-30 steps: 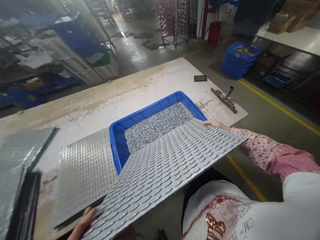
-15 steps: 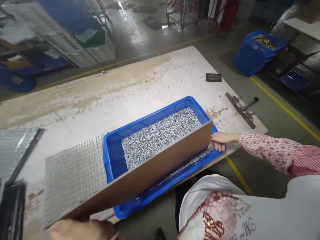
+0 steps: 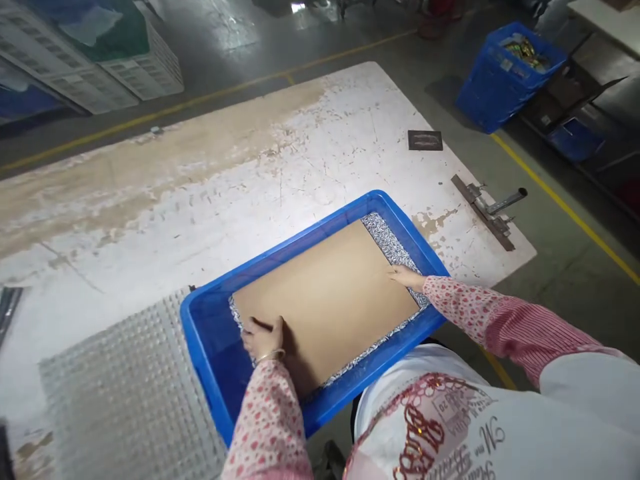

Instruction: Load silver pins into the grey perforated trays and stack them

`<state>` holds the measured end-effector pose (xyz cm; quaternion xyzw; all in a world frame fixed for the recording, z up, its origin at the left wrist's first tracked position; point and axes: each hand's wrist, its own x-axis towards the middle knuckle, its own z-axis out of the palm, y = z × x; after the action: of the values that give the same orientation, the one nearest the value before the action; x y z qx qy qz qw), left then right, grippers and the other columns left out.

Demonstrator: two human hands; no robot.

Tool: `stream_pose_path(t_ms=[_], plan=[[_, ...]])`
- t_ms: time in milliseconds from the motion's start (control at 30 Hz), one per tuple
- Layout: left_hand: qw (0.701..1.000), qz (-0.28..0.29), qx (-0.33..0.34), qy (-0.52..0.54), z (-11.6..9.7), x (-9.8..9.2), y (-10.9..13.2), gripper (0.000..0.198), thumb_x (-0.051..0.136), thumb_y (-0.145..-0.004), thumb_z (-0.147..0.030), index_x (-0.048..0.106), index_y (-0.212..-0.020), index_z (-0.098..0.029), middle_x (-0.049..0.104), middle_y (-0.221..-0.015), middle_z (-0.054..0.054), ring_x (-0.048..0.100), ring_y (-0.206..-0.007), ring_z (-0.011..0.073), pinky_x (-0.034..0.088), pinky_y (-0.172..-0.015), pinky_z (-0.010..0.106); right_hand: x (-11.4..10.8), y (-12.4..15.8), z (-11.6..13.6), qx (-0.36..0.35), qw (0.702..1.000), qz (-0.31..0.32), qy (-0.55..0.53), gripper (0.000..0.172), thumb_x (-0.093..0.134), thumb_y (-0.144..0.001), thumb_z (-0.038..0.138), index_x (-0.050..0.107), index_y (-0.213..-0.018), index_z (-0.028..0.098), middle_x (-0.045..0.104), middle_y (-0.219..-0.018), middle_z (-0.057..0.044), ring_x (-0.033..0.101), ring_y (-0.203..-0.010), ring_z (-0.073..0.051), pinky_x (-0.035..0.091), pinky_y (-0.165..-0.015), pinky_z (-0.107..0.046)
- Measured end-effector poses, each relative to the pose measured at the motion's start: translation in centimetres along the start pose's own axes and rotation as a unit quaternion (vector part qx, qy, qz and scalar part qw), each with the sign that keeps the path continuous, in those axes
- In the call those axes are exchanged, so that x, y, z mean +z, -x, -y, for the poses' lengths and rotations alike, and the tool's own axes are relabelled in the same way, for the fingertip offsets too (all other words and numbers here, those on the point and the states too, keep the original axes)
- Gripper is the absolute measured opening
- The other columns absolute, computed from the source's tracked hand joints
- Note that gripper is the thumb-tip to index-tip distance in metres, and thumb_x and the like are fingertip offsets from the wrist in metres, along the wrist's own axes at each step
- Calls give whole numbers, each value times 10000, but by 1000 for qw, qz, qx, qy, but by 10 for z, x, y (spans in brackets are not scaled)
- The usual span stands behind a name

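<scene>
Inside a blue plastic crate (image 3: 305,237) on the scuffed white tabletop (image 3: 200,200), a smooth cardboard sheet (image 3: 325,300) lies over small silvery metal pieces (image 3: 393,243). The left hand (image 3: 263,338) and right hand (image 3: 406,278) rest on it, fingers open, gripping nothing. A dimpled metal sheet (image 3: 125,393) lies just beside the crate.

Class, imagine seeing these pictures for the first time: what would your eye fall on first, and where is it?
The bright blue plastic crate on the worn white table draws the eye first. A brown cardboard sheet lies inside it, with small silvery pieces showing along its edges. The left hand and right hand rest on the sheet, and a dimpled grey sheet lies beside the crate at lower left.
</scene>
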<state>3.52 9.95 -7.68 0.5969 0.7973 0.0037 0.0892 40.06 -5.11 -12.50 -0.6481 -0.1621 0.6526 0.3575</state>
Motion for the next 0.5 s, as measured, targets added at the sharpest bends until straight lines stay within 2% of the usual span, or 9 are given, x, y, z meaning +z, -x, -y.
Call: stream_pose_path(t_ms=[67, 133, 233, 300, 333, 367, 467, 500], plan=[[1000, -4, -4, 5, -11, 4, 15, 770, 585, -816, -491, 379, -1414, -52, 296, -1485, 331, 336, -1361, 471, 351, -1039, 633, -2, 4, 2, -3, 1000, 4, -15, 233, 612, -859, 235, 657, -1076, 162, 726, -978, -44, 667, -922, -182, 501, -959, -371], [998, -4, 42, 36, -31, -8, 26, 781, 540, -841, -505, 330, -1454, -69, 172, -1548, 315, 187, -1435, 465, 250, -1094, 661, -3, 10, 6, -9, 998, 25, -59, 243, 621, -863, 241, 649, -1094, 171, 725, -995, -43, 680, -901, -175, 524, -917, -349], [973, -27, 202, 111, -72, -35, 41, 806, 513, -852, -538, 293, -1483, -88, 141, -1577, 271, 143, -1460, 427, 206, -1127, 643, -2, 17, 11, -2, 982, 75, -175, 272, 658, -857, 274, 640, -1114, 185, 726, -1015, -46, 693, -881, -172, 544, -877, -332], [945, -71, 283, 149, -99, -39, 57, 829, 504, -856, -551, 241, -1510, -115, 133, -1595, 229, 126, -1471, 402, 184, -1141, 634, -1, 18, 11, 19, 966, 98, -239, 270, 661, -866, 292, 642, -1112, 182, 730, -1000, -50, 699, -855, -169, 547, -868, -327], [935, -73, 309, 156, -110, -35, 69, 825, 496, -861, -549, 233, -1515, -121, 151, -1596, 219, 130, -1473, 395, 176, -1144, 633, 0, 19, 10, 30, 959, 105, -263, 268, 651, -878, 305, 643, -1115, 178, 732, -990, -54, 702, -836, -167, 548, -865, -329], [929, -51, 332, 154, -121, -27, 82, 805, 486, -868, -543, 253, -1510, -118, 188, -1588, 219, 146, -1470, 394, 172, -1144, 634, 0, 19, 8, 41, 952, 116, -281, 275, 640, -891, 320, 641, -1124, 174, 734, -987, -58, 704, -824, -168, 547, -871, -335], [895, 109, 423, 89, -141, 3, 120, 677, 428, -901, -515, 402, -1450, -120, 343, -1533, 216, 249, -1441, 381, 158, -1155, 619, 1, 19, 0, 74, 933, 149, -318, 312, 615, -917, 356, 629, -1160, 160, 735, -992, -70, 711, -821, -179, 533, -903, -359], [881, 144, 445, 66, -144, 10, 129, 659, 416, -909, -514, 420, -1444, -130, 358, -1529, 207, 263, -1437, 373, 144, -1162, 611, 2, 20, -3, 96, 926, 165, -326, 322, 599, -929, 368, 627, -1168, 154, 735, -995, -76, 713, -825, -183, 528, -910, -364]])
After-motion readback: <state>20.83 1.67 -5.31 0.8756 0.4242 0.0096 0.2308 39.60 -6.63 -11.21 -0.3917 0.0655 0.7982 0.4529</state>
